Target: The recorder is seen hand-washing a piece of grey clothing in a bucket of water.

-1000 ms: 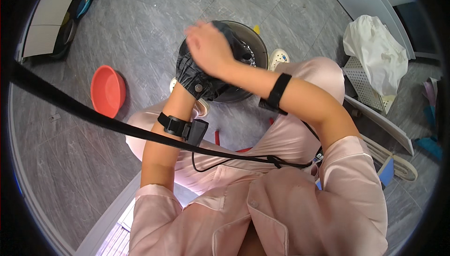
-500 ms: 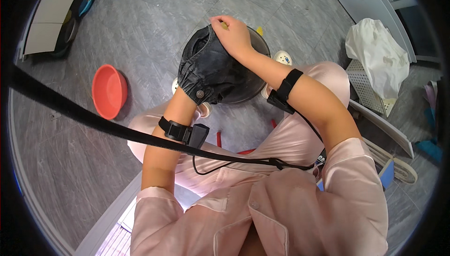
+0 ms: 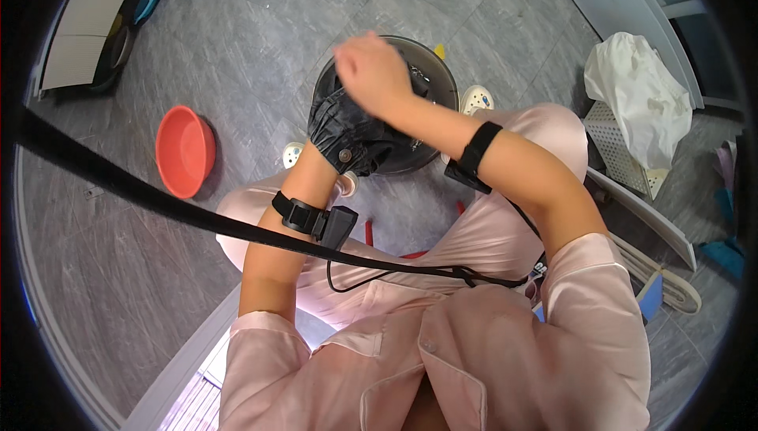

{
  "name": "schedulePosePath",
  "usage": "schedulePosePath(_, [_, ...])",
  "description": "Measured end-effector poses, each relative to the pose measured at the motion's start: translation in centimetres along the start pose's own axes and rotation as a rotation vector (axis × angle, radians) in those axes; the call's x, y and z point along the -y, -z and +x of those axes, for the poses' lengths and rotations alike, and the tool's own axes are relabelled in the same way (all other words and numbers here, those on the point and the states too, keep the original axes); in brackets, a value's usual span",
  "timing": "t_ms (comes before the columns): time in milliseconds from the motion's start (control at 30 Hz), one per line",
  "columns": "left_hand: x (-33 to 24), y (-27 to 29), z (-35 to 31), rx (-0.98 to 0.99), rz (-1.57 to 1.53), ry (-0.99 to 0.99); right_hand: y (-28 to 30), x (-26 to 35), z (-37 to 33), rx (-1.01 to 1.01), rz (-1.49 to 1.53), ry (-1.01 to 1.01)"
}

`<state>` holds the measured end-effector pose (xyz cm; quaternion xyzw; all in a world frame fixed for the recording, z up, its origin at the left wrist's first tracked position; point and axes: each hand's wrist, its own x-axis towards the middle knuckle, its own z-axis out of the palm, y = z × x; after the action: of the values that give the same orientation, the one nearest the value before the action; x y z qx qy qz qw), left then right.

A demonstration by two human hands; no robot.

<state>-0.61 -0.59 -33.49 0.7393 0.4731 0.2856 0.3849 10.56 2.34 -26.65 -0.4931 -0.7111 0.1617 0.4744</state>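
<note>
A dark denim garment (image 3: 339,127) with a metal waistband button is pulled over my left hand and wrist above a dark round basin (image 3: 448,88). The waistband rings my left forearm (image 3: 312,174); the cloth hides my left hand and its fingers. Across the top of the garment lies my right hand (image 3: 371,74), curled and slightly blurred. Whatever is in its fingers cannot be made out. More dark wet cloth and small bubbles show in the basin, right of my right wrist.
A red plastic bowl (image 3: 184,152) stands on the grey floor to the left. At right, a perforated basket (image 3: 612,135) has white cloth (image 3: 636,88) draped over it. My pale clogs (image 3: 477,99) flank the basin. A black strap (image 3: 158,202) crosses the view.
My right hand has moved left and a little down over the garment, and a yellowish thing seen in it before is now hidden. More of the basin's inside shows.
</note>
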Motion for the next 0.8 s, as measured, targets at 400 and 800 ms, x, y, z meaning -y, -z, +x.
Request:
schedulePosePath(400, [-1.9, 0.6, 0.1, -0.038, 0.278, -0.135, 0.2, 1.0, -1.3, 0.085, 0.004, 0.087])
schedulePosePath(800, [-3.4, 2.1, -0.8, 0.007, 0.431, -0.161, 0.0, 2.1, -2.2, 0.085, 0.086, -0.014])
